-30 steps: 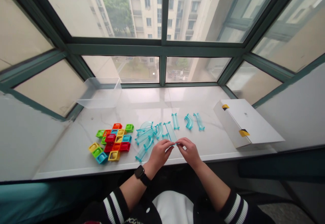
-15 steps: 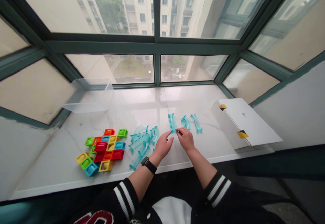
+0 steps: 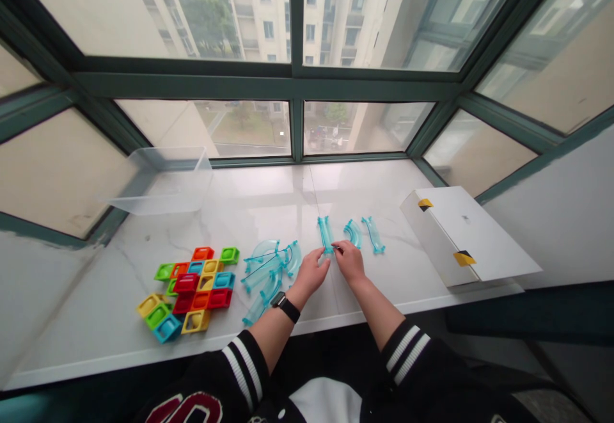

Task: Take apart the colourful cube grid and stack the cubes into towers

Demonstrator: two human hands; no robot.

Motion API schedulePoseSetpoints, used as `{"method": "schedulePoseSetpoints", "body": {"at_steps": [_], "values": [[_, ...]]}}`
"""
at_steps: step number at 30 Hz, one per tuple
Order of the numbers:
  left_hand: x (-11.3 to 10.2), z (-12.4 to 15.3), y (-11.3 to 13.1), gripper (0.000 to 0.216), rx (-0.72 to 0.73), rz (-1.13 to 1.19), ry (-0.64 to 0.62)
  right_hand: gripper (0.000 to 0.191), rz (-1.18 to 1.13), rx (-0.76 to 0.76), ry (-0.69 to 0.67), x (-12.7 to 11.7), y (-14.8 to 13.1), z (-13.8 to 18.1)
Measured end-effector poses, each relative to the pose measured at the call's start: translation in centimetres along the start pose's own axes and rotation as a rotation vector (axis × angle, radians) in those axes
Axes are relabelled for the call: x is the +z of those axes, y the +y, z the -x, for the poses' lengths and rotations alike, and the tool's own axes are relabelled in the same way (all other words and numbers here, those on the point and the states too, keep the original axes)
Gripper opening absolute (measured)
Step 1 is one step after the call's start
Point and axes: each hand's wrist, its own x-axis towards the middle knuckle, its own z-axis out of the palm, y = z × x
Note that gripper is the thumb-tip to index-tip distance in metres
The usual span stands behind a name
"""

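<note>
Resting at the lower end of a straight, translucent aqua plastic track piece (image 3: 325, 234), the fingertips (image 3: 322, 258) of the left hand (image 3: 311, 274) are curled inward and drawn together, though whether the piece is gripped cannot be told. Just beside it, the thumb and forefinger of the right hand (image 3: 350, 263) are pressed into a pinch around what appears to be a thin dark sliver (image 3: 337, 248), too small to be identified. With plastic this thin, a light hold near the edges is best kept, so that the narrow rails are not flexed. The straight piece is laid just above the hands on a white marble windowsill (image 3: 378, 276), near the middle of the frame. Two curved aqua track pieces (image 3: 352, 233) (image 3: 373, 234) are placed to its right, and a jumbled heap of similar aqua pieces (image 3: 266, 276) is seen to its left. Further left, a cluster of red, orange, yellow, green and blue square plastic frames (image 3: 192, 292) is laid out. A clear plastic bin (image 3: 163, 183) is set at upper left, and a white cardboard box with yellow and black tape (image 3: 467, 237) at right.
</note>
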Motion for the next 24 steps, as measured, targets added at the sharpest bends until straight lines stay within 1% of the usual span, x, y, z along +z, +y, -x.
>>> {"method": "schedulePoseSetpoints", "body": {"at_steps": [5,9,12,17,24], "values": [[0.2,-0.2,0.2,0.046,-0.022,-0.024,-0.021,0.021,-0.041,0.011,0.005,0.2,0.5,0.1],[0.1,-0.1,0.6,0.049,-0.066,-0.021,-0.034,0.022,-0.025,-0.004,0.009,0.4,0.6,0.1],[-0.1,-0.1,1.0,0.05,-0.101,-0.016,-0.048,0.023,0.039,-0.021,0.008,0.4,0.5,0.1],[-0.3,0.0,1.5,0.054,-0.141,-0.011,-0.082,0.027,0.212,-0.098,-0.02,0.5,0.7,0.1],[-0.3,0.0,1.7,0.055,-0.154,0.003,-0.08,0.028,0.255,-0.117,-0.031,0.8,1.4,0.2]]}}
